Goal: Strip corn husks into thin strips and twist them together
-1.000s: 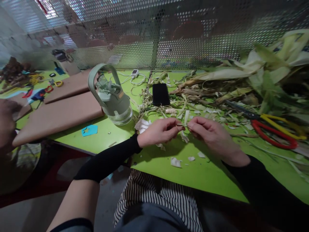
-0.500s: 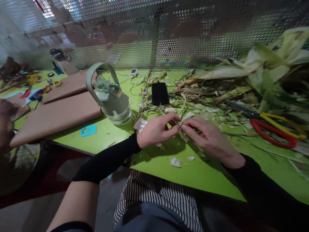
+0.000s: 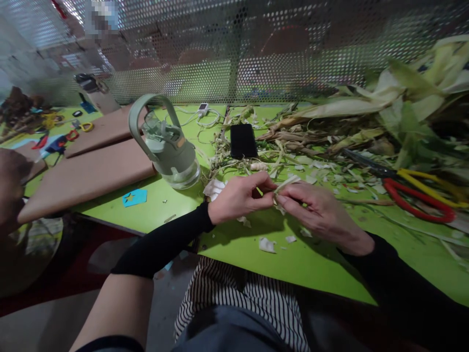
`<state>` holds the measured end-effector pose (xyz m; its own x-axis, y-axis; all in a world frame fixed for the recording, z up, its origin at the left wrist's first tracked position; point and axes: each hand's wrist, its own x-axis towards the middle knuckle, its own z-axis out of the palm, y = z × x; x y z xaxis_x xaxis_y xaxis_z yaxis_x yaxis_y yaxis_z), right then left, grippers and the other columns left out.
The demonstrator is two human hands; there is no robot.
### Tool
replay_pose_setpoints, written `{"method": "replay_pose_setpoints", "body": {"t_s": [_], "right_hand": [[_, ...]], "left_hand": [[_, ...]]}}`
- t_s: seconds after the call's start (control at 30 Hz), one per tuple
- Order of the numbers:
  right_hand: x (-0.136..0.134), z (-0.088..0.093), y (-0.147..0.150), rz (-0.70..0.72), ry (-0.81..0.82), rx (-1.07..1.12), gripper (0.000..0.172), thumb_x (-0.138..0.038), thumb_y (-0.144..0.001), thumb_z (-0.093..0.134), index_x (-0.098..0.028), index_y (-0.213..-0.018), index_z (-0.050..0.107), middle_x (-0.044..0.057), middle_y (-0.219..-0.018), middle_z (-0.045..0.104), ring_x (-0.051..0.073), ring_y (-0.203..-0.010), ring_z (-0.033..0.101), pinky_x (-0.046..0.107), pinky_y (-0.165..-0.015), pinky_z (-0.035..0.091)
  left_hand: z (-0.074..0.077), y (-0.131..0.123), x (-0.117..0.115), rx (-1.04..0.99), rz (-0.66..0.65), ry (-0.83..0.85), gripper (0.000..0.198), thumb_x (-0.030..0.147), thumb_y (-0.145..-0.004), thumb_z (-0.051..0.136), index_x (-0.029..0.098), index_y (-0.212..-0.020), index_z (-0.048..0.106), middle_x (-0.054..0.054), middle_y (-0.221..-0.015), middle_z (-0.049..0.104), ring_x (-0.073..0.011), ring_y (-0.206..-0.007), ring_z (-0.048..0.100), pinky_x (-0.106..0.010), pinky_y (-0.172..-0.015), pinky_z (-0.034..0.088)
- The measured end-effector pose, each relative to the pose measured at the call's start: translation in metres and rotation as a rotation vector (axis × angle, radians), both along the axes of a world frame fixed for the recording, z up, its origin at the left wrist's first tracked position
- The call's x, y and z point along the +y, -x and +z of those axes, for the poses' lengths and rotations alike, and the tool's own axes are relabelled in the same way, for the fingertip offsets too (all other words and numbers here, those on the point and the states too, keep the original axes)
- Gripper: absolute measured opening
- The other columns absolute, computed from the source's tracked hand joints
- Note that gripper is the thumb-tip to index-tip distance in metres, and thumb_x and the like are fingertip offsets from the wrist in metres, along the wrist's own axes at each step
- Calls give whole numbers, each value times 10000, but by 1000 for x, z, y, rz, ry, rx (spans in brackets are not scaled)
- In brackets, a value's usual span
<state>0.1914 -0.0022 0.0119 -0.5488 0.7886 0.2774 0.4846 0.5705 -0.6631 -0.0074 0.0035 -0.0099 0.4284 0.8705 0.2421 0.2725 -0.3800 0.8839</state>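
While the table [image 3: 322, 266], the husks [image 3: 395, 98] heaped at its right and the bottle [image 3: 176, 151] keep the places they had a second ago, the change is at the fingertips. The right hand [image 3: 318, 210] has come in toward the left hand [image 3: 244, 198], and their tips now meet or nearly so; I cannot tell which. Both pinch the strip [image 3: 289, 181], though its end at the left fingertips is mostly hidden. Upright between the hands earlier, it now slants across the right fingers, held over the table, nearer than the phone [image 3: 244, 141]; I judge it is being bent or wound. Scraps [image 3: 266, 245] below lie undisturbed.
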Motion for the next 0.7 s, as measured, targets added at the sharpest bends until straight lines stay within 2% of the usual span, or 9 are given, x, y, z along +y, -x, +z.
{"method": "replay_pose_setpoints", "body": {"t_s": [0.13,0.23,0.3,0.43,0.57,0.7], "right_hand": [[3,-7,-1,-36,92,23,359,-452,-996,522,-247,-704,554,18,-679,582,186,-621,530,333,-584,389],[7,-12,-2,-121,145,48,500,-598,-1006,474,-245,-653,492,-5,-599,476,160,-540,435,319,-510,319],[8,-11,-1,-170,137,59,523,-640,-999,466,-245,-656,475,-14,-591,439,155,-536,408,318,-504,301],[4,-6,3,-177,119,106,468,-589,-1002,492,-246,-684,470,-25,-615,425,147,-545,391,312,-514,290],[-2,-7,7,-230,94,155,471,-532,-998,524,-246,-639,418,-35,-591,370,138,-531,352,313,-514,263],[-5,-11,8,-256,167,243,497,-536,-980,553,-246,-616,380,-37,-598,344,135,-537,329,312,-507,255]], "left_hand": [[0,2,3,-1,9,45,130,227,-846,622,165,-960,622,-8,-837,733,-70,-652,602,-190,-628,487],[-1,3,3,-35,-14,81,168,228,-848,619,155,-1000,626,-4,-791,699,-80,-660,600,-200,-634,483],[-1,3,3,-54,-40,84,200,277,-853,639,151,-1008,635,14,-738,653,-78,-637,565,-201,-612,460],[-1,1,1,-55,-57,104,292,414,-873,649,151,-1000,649,41,-668,575,-79,-601,493,-211,-577,411],[0,-3,-3,-82,-59,140,165,330,-840,636,175,-852,580,58,-658,518,-71,-604,433,-207,-568,353],[1,-7,-8,-66,-64,140,183,289,-832,634,195,-770,490,81,-622,431,-68,-588,370,-214,-568,317]]}}
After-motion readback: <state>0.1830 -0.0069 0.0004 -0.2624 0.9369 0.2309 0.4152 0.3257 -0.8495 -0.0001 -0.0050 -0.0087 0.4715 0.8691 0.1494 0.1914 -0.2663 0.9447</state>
